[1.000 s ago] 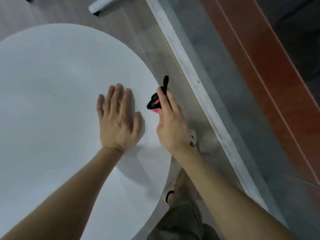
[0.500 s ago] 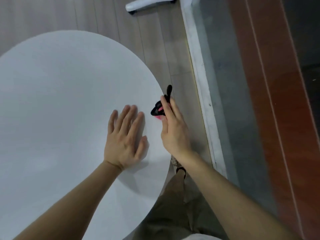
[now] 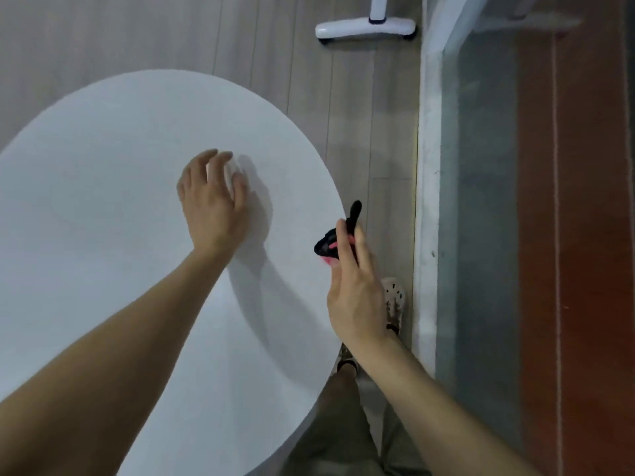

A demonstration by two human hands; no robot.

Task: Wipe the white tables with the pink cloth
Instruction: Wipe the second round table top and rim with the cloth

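A round white table (image 3: 103, 235) fills the left of the view. My left hand (image 3: 213, 197) is over its middle right part, fingers bent downward and loosely curled with nothing in them; whether the tips touch the top I cannot tell. My right hand (image 3: 354, 286) is at the table's right edge. Its fingers pinch a small black and pink item (image 3: 328, 247), with a black strap sticking up above the fingers. Only a bit of pink shows, so I cannot tell whether this is the cloth.
Wooden floor surrounds the table. A white wheeled base (image 3: 364, 27) stands on the floor at the top. A white sill (image 3: 426, 201) runs down the right, with grey and red-brown strips beyond. My leg and light shoe (image 3: 394, 300) are beside the table's edge.
My left hand no longer lies flat on the table; its fingers have bent and it has moved away from my right hand. The right hand still holds the black and pink item at the edge.
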